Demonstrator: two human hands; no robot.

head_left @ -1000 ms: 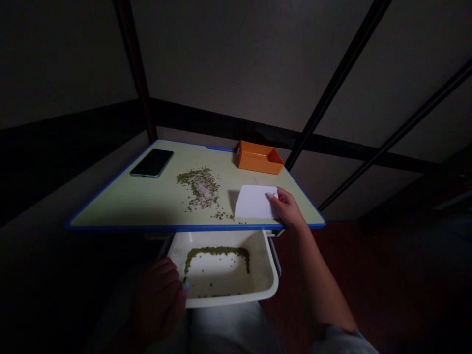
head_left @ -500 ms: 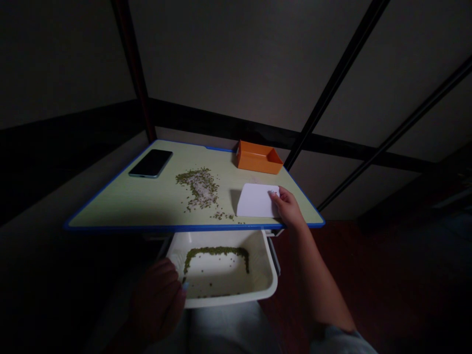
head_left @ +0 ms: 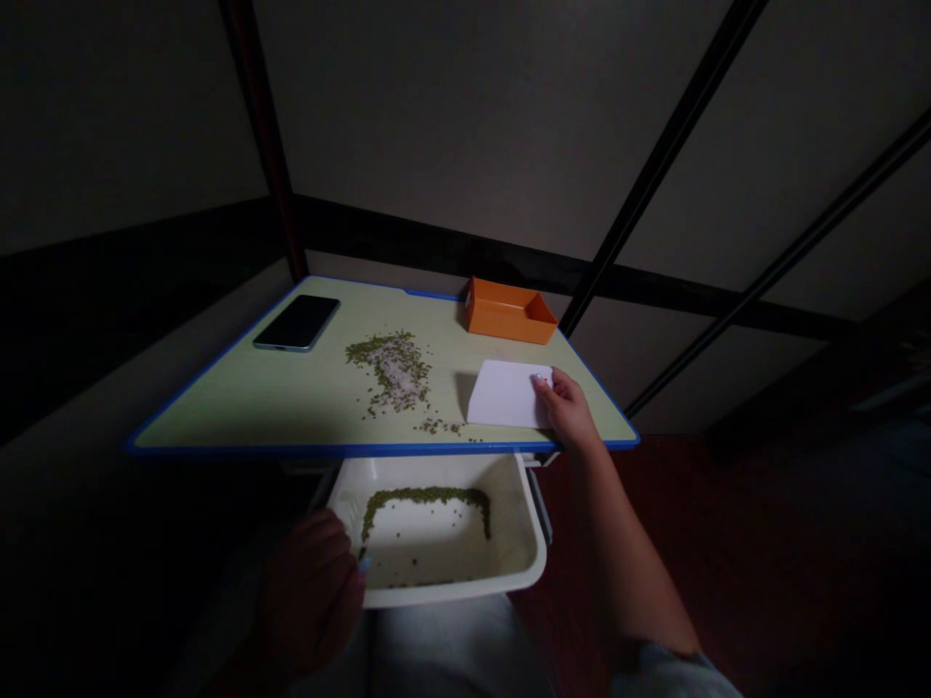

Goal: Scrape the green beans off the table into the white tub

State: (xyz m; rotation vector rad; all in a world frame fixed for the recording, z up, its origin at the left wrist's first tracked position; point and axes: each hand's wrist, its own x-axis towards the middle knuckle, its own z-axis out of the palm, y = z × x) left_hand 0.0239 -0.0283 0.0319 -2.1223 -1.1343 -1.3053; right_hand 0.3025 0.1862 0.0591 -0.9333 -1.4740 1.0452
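Observation:
My right hand [head_left: 571,407] pinches the right edge of a white card [head_left: 507,395], thumb on its face, over the right part of the table. Left of the card lies a loose heap of small green beans mixed with whitish grains [head_left: 397,370], with a few strays near the front edge. Below the tabletop a white plastic drawer [head_left: 534,567] is pulled out, with green beans gathered along its inner edges. My left hand [head_left: 316,582] is closed at the drawer's front left corner, gripping its rim; the hand is in shadow.
The pale green table [head_left: 240,397] has a blue edge. A phone [head_left: 298,322] lies at its back left, and an orange open box [head_left: 509,312] stands at the back right. Behind rises a panelled wall [head_left: 451,126]. My legs [head_left: 451,645] are under the drawer.

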